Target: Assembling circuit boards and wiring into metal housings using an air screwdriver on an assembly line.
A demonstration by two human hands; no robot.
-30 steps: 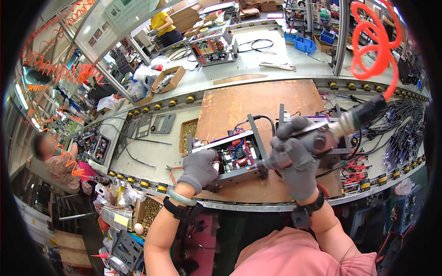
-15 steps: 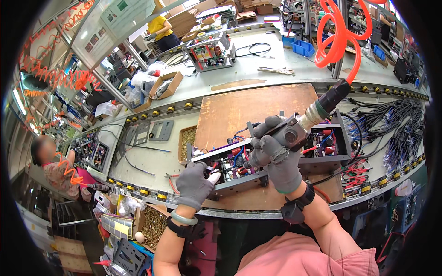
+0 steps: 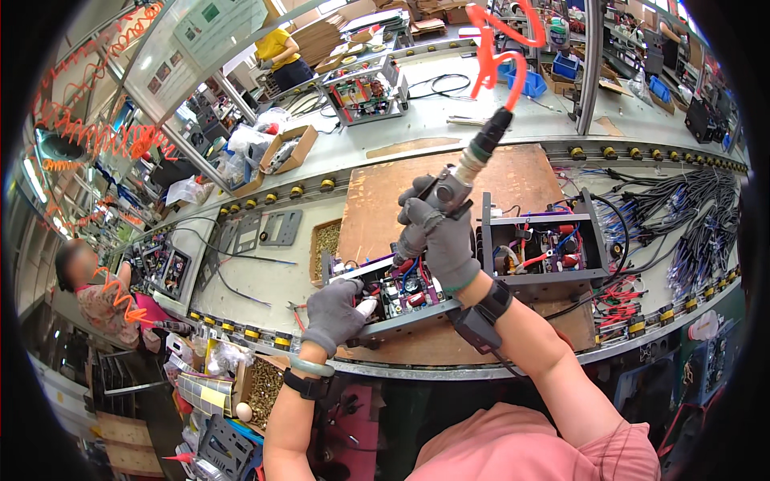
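Note:
My right hand (image 3: 443,244), in a grey glove, is closed around an air screwdriver (image 3: 449,192). A red coiled hose (image 3: 513,80) runs up from its back end. The tool's tip points down and left, at the far rail of an open metal chassis (image 3: 409,319) filled with circuit boards and wires; whether it touches is unclear. My left hand (image 3: 333,314), also gloved, has its fingers bent over the left end of this chassis. Its thumb tip is white. What those fingers hold is hidden. A second similar chassis (image 3: 553,276) stands to the right.
Both chassis rest on a brown wooden board (image 3: 449,172) on the roller line. Black cables (image 3: 698,216) lie in bundles at right. A screw box (image 3: 325,244) stands left of the board. Another person (image 3: 104,301) works at far left, and someone in yellow (image 3: 282,60) stands behind.
My right hand and the screwdriver have moved left and slightly away, baring the second chassis. The red hose has swung left with them. My left hand stays nearly in place.

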